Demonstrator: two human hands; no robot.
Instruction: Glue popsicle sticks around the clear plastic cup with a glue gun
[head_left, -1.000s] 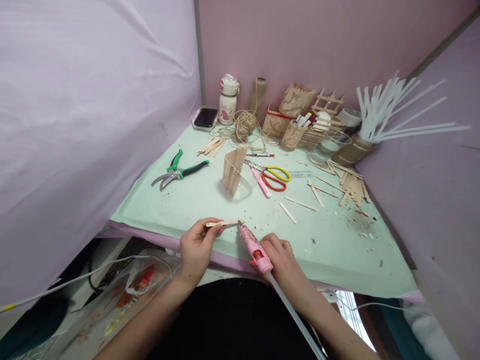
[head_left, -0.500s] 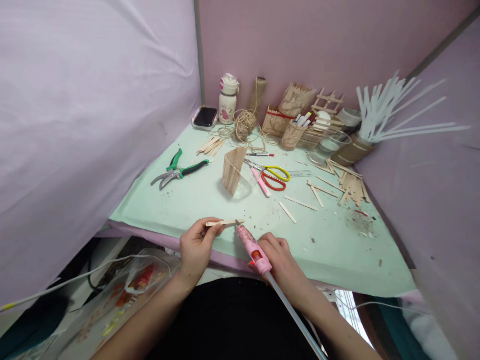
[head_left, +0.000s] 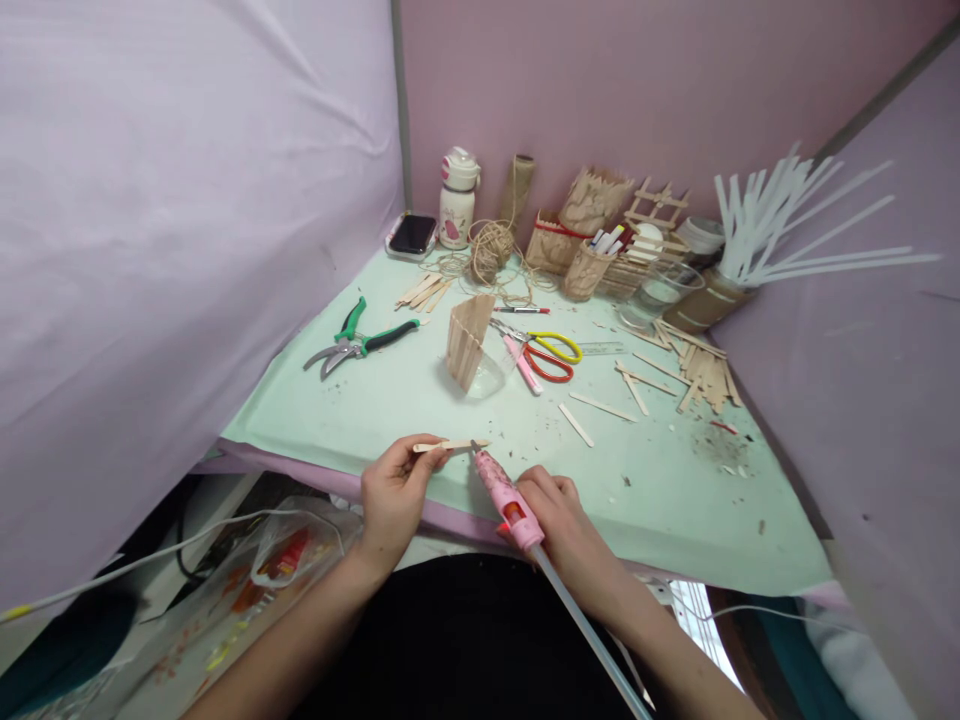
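Between the thumb and fingers of my left hand [head_left: 397, 488] is a thin popsicle stick [head_left: 457, 445], held level just above the table's front part. My right hand [head_left: 559, 510] is wrapped round the handle of a pink glue gun [head_left: 501, 490]. Its dark nozzle points away from me and meets the stick near its right end; whether glue is coming out is too small to see. A long clear glue stick [head_left: 585, 620] runs out of the gun's back toward me. Beyond my hands a small panel of joined sticks [head_left: 469, 345] stands at a clear plastic container [head_left: 487, 378].
Green-handled pruning shears [head_left: 360, 340] lie at left. Scissors [head_left: 551, 355] and a pink cutter [head_left: 523, 363] lie past the panel. Loose sticks [head_left: 705, 370] are piled at right. Along the back stand a bottle [head_left: 457, 205], a phone [head_left: 412, 235], twine [head_left: 491, 245] and stick-built holders [head_left: 585, 265].
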